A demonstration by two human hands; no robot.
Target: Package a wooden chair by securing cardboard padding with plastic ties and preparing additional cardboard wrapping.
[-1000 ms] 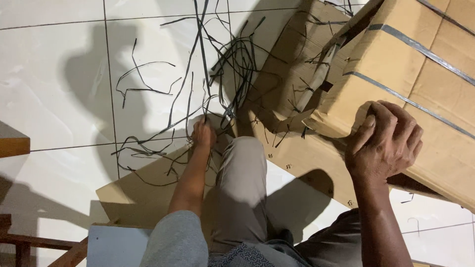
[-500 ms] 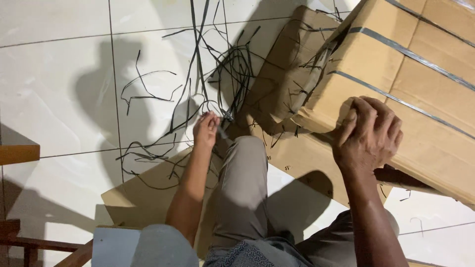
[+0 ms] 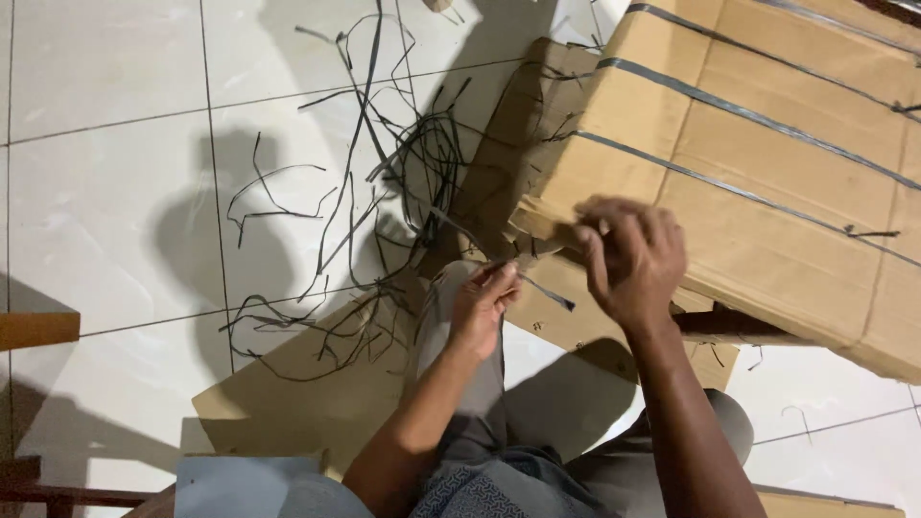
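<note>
Left hand (image 3: 483,305) is pinched shut on a thin dark strap (image 3: 537,286), right above the knee. The strap's loose end sticks out to the right and a bit toward the person, so its long axis runs roughly left-right, sloping down at the right end.

Right hand (image 3: 628,257) is curled over the near corner of the big box (image 3: 767,192). It's a bit blurred, so I can't tell if the fingers are clamped on the cardboard edge or just pressed against it. The box sits to the right and away from the person, tilted, with 3 or so dark bands (image 3: 729,110) across its top.

So the strap lies between both hands, closer to the left one, which already has it. The box corner is just beside the right hand.

Loose offcuts (image 3: 384,192) are scattered on the tile floor (image 3: 106,173) off to the left, and flat cardboard (image 3: 297,384) lies under the leg.
</note>
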